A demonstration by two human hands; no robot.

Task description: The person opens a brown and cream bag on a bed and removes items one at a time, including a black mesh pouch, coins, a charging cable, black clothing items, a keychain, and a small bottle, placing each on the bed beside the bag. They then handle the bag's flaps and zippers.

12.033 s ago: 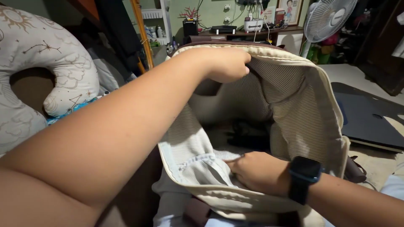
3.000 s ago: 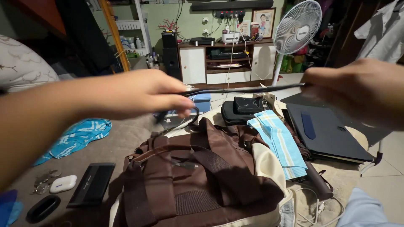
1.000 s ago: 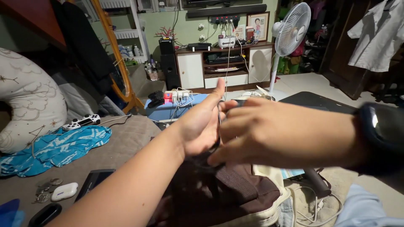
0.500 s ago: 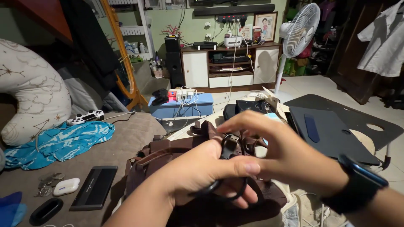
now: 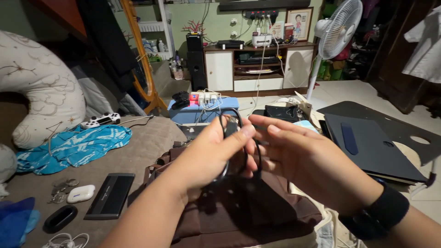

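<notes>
The left hand point(image 5: 209, 154) is curled around a coiled black cable point(image 5: 239, 147), its thumb pressed over the top of the loops and its other fingers wrapped behind them, so the coil is gripped and held in the air above a brown fabric backpack point(image 5: 257, 211) that lies flat on the grey-brown bed cover point(image 5: 133, 151). The right hand point(image 5: 308, 160), with a black wristband at the wrist, has its fingers point(image 5: 280, 133) stretched out nearly straight and slightly spread, their tips touching the cable's loops from the right; whether they pinch a strand cannot be told. There is one cable, wound into a few loops whose exact number is blurred. To the left on the bed cover lie one flat black rectangular case point(image 5: 110, 195), one small white rounded earbud case point(image 5: 81, 193), one black oval case point(image 5: 60, 218), a little pile of coins point(image 5: 59, 188) too small to count, one tangle of white earphones point(image 5: 66, 240), one crumpled blue patterned cloth point(image 5: 73, 147), and one white game controller point(image 5: 100, 121). A white crescent pillow with star drawings point(image 5: 36, 87) leans behind them. To the right lies one dark flat laptop point(image 5: 372, 147), and one white standing fan point(image 5: 337, 27) stands further back.
</notes>
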